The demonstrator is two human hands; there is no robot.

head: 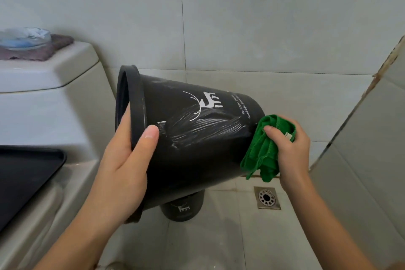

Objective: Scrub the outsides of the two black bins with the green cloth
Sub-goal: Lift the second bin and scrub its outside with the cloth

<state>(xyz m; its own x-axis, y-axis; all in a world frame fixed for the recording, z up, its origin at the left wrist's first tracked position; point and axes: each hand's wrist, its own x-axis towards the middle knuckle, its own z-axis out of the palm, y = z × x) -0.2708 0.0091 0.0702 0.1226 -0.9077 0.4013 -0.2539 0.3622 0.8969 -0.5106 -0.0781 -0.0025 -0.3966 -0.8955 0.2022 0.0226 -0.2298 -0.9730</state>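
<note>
Tilted black bin [197,142], light and wet-slick, gripped at rim by left hand [125,160]; right hand [291,151] clutching soft green cloth [263,151].

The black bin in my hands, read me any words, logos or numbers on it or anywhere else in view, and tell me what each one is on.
Held black bin, white script near its base: "No better..." above "Good life...", the rest too small and tilted to read.
Same bin, white deer logo: a picture, no letters.
Second black bin on the floor: same deer logo, faint print below it too small to read.
Green cloth, small tag: unreadable.
No numbers visible.
</note>
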